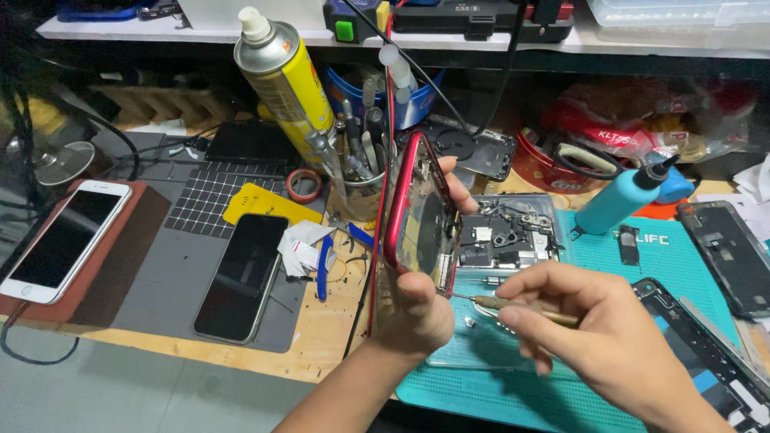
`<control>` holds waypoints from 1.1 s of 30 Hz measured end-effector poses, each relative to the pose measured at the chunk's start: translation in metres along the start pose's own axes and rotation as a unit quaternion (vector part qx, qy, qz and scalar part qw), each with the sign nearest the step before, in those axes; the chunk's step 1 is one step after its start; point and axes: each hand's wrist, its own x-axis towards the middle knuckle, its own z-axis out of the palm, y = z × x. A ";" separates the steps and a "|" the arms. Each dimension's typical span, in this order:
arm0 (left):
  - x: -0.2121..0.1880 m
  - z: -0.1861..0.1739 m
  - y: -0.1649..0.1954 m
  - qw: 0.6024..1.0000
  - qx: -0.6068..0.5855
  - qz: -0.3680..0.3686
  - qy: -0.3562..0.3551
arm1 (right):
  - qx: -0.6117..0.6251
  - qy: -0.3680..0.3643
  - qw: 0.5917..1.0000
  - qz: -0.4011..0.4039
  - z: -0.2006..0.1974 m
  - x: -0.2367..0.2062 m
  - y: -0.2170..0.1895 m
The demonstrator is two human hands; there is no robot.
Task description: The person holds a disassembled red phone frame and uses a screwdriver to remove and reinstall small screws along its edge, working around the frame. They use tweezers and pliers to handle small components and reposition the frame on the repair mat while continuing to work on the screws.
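The phone frame point(417, 212) held at the centre is glossy red at its edge, with a dark inside. At two o'clock lies a teal squeeze bottle point(622, 200) with a black nozzle. The work mat point(561, 393) at five o'clock is teal and dotted. At twelve o'clock stands a silver spray can point(285, 76) with a yellow label and white cap. At nine o'clock lies a white-faced phone point(64, 240) on a reddish-brown pad point(140, 232); beside it a grey mat point(172, 273) carries a square grid and a black phone point(241, 277). At eleven o'clock lies a red tape roll point(305, 186) by a yellow card point(257, 207). The table point(321, 337) is pale wood.
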 end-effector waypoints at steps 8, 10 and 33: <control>-0.001 0.000 -0.001 1.000 -0.008 0.005 0.012 | 0.034 -0.002 0.999 0.038 0.003 0.002 -0.002; -0.002 -0.001 -0.003 1.000 -0.018 0.008 0.015 | 0.048 0.003 0.996 0.073 0.004 0.002 -0.004; -0.003 -0.027 0.007 0.993 -0.032 0.055 0.098 | -0.014 0.168 0.985 -0.017 -0.010 0.008 -0.004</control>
